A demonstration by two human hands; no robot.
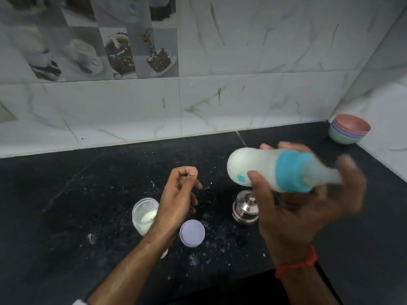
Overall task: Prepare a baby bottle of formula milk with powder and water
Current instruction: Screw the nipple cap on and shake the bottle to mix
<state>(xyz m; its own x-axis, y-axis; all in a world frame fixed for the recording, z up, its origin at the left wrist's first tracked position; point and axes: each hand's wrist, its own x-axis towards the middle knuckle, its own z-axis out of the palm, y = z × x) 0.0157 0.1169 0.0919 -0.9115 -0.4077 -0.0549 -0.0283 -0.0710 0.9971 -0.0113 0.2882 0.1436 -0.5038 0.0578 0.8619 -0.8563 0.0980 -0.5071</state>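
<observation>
My right hand (293, 208) grips a baby bottle (259, 168) with a blue collar and a clear cap, held on its side above the black counter, base to the left; both are motion-blurred. The bottle looks milky white inside. My left hand (178, 197) hovers over the counter with fingers loosely curled and nothing in it. Just left of that hand stands an open clear jar (144, 214) with pale powder inside. Its lilac lid (192, 232) lies flat on the counter near my left wrist.
A small lidded steel pot (245, 209) stands under the bottle. Stacked pastel bowls (349, 131) sit in the far right corner. White powder specks are scattered over the black counter (66, 205). Marble-look wall tiles close off the back and right.
</observation>
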